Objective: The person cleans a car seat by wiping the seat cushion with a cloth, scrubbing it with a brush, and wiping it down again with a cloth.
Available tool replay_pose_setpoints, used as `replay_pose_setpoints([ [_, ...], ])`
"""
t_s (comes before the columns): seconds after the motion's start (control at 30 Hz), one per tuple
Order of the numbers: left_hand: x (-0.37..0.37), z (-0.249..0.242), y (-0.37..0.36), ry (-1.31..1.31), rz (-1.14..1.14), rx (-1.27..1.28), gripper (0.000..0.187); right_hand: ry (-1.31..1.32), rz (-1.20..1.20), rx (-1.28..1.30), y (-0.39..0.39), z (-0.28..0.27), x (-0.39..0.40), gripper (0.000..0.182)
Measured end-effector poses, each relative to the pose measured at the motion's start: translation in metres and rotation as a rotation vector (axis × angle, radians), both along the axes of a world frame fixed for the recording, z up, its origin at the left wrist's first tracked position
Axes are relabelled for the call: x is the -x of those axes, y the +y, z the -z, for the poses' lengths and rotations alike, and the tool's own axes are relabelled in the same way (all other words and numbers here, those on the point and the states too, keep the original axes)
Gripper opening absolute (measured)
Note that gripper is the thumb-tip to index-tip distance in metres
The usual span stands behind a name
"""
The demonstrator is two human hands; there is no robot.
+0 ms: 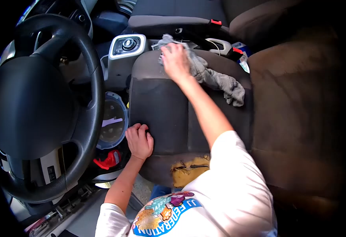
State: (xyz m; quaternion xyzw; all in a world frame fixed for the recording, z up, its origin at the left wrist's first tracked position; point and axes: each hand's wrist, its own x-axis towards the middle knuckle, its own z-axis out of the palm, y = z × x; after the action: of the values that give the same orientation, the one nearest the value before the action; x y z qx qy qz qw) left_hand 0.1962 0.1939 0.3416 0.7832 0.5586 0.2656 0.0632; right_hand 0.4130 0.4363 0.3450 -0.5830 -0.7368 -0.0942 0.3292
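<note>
Near the far side of the driver's seat, my right hand is closed on a crumpled grey cloth. The bunched end lies beneath my fingers by the seat's edge, while the rest trails across the dark cushion toward the backrest. My left hand leans on the cushion's front edge, with its fingers loosely bent and apart and no object seen in it. Beside that hand, in the footwell, a round clear bucket holds murky liquid and a pale strip. My right palm's contact with the cloth is hidden.
The steering wheel stands at left. A gear selector and handbrake lie beyond the seat, with the passenger seat behind. A red object sits below the bucket. Torn upholstery exposes yellow foam near my body.
</note>
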Motion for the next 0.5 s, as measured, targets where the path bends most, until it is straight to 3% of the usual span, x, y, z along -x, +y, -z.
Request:
replay_pose_setpoints([
  [0.1,0.001,-0.001,0.001,-0.008,0.013,-0.010,0.029,-0.164,0.174,0.071,-0.042,-0.031,-0.093,0.036],
  [0.17,0.001,0.000,0.000,-0.035,0.011,-0.010,0.029,-0.236,0.327,0.032,-0.079,-0.024,-0.169,0.041],
  [0.23,0.001,-0.001,0.001,-0.031,0.002,-0.005,0.029,-0.244,0.367,0.151,-0.107,-0.017,-0.210,0.046],
  [0.27,0.000,-0.002,-0.001,-0.040,0.000,-0.001,0.029,-0.039,0.523,0.325,-0.107,-0.015,-0.225,0.047],
  [0.3,-0.001,-0.003,0.000,-0.044,-0.004,0.003,0.029,0.175,0.676,0.492,-0.103,-0.020,-0.226,0.047],
  [0.33,-0.002,-0.003,0.003,-0.046,-0.012,0.003,0.029,-0.028,0.732,0.451,-0.097,-0.014,-0.213,0.041],
  [0.5,-0.003,0.000,0.004,-0.061,-0.019,0.005,0.029,-0.226,0.700,0.282,-0.067,-0.015,-0.129,0.018],
])
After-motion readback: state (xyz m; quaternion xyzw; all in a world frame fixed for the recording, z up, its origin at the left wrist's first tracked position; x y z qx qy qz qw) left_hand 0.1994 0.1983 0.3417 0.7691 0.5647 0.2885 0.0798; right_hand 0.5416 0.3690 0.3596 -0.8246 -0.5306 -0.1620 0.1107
